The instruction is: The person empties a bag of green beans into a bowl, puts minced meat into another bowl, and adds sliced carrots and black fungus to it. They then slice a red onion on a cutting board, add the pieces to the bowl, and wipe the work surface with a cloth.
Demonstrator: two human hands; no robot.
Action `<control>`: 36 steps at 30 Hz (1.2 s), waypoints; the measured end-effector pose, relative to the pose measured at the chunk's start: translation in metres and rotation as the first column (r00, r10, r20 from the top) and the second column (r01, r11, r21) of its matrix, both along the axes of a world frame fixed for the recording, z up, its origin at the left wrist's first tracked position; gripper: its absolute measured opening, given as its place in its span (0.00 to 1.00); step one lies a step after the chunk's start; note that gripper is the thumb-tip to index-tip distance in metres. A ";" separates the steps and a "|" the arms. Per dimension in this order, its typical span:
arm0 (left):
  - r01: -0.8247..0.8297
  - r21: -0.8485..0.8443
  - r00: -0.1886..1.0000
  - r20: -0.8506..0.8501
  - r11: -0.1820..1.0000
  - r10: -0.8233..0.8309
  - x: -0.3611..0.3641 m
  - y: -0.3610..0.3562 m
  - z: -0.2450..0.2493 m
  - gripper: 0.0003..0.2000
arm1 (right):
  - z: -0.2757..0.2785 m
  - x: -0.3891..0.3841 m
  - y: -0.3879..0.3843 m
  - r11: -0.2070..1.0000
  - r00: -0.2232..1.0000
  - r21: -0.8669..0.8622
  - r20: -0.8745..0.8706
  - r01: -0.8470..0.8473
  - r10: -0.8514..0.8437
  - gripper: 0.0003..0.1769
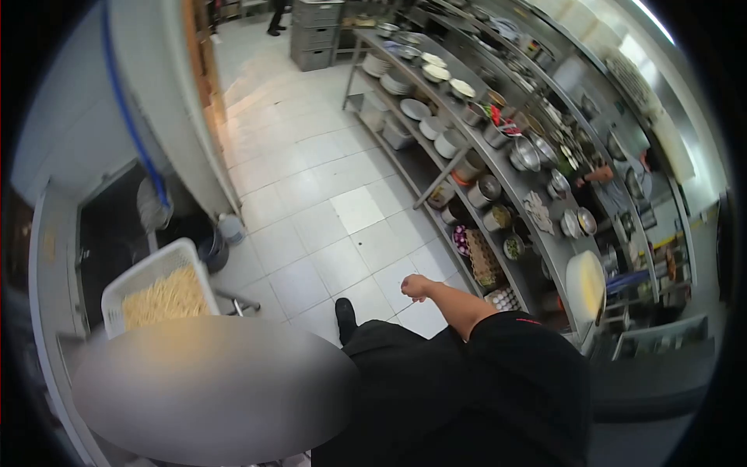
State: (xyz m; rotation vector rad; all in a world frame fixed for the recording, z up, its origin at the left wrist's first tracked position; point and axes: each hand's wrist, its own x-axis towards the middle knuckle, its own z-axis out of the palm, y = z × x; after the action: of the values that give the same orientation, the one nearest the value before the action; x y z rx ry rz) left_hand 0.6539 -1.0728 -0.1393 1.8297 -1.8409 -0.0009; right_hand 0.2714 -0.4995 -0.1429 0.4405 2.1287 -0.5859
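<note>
My right hand (416,288) hangs over the white tiled floor, its fingers curled into a loose fist with no object showing in it. The arm reaches in from the right out of a black sleeve. My left hand is not visible; a large grey blurred patch covers the lower left. Just above that patch, a white perforated basket (111,299) holds pale cut strips (167,298) that look like fries. My black shoe (345,317) is on the tiles, left of my right hand.
Along the right runs a long steel counter (436,97) with bowls, pots and plates. Its lower shelves hold plates, containers, onions and eggs. A round white block (585,284) stands at its near end. Grey crates (313,37) and another person's leg (276,17) are at the back.
</note>
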 end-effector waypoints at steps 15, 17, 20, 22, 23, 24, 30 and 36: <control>0.930 0.367 0.092 -0.317 -0.032 -0.944 -0.362 0.149 -0.108 0.14 | -0.072 -0.049 0.086 0.988 0.986 -0.107 -0.117 0.111 -0.123 0.19; 0.797 0.596 -0.022 -0.138 -0.101 -0.990 -0.361 0.142 -0.139 0.15 | -0.092 -0.044 0.093 0.971 0.939 -0.166 -0.271 0.171 -0.212 0.18; 0.425 0.887 -0.121 -0.143 -0.181 -0.982 -0.398 0.146 -0.125 0.14 | -0.102 -0.039 0.121 0.977 0.978 -0.083 -0.052 0.196 -0.200 0.17; 0.339 0.920 -0.183 -0.139 -0.195 -0.973 -0.441 0.152 -0.127 0.14 | -0.118 -0.015 0.147 0.979 0.969 -0.020 -0.143 0.200 -0.201 0.17; 0.314 0.927 -0.211 -0.141 -0.203 -0.967 -0.466 0.155 -0.129 0.14 | -0.092 -0.014 0.158 0.958 0.958 0.002 -0.034 0.285 -0.285 0.17; 0.289 0.933 -0.241 -0.146 -0.214 -0.960 -0.491 0.158 -0.133 0.14 | -0.074 -0.010 0.169 0.935 0.936 0.070 0.040 0.347 -0.350 0.17; 0.275 0.872 -0.648 -0.144 -0.406 -0.748 -0.712 0.219 -0.148 0.14 | -0.056 -0.046 0.238 0.635 0.605 0.172 0.196 0.753 -0.771 0.15; 0.660 0.510 -0.395 -0.388 -0.551 -0.833 -1.026 0.393 -0.173 0.22 | -0.010 -0.142 0.354 0.647 0.628 0.150 -0.479 0.747 -0.614 0.18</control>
State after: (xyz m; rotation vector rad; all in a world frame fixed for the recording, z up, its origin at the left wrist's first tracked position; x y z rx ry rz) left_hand -0.3724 -0.6795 -0.3123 -0.6101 -3.2366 -1.2193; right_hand 0.1294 -0.1453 -0.1526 1.5168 2.4120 -0.7805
